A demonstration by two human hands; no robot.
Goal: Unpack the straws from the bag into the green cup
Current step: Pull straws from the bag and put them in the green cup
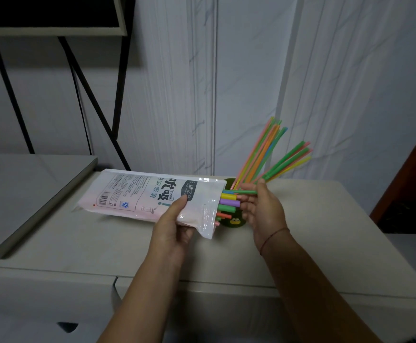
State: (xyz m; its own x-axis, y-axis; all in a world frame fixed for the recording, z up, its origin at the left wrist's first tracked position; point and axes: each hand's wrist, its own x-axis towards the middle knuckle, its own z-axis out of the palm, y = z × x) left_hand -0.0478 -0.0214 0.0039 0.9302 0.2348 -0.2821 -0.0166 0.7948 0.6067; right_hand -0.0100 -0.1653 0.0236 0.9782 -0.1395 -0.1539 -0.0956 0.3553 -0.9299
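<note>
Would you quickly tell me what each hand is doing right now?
Left hand: closed on the straw bag, near its open end.
Right hand: pinching a green straw at the bag's mouth, other fingers spread.

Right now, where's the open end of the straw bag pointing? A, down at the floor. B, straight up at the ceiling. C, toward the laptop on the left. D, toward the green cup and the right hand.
D: the bag, held by the left hand, has its mouth on the right side, where straw ends poke out beside the green cup and the right hand.
</note>
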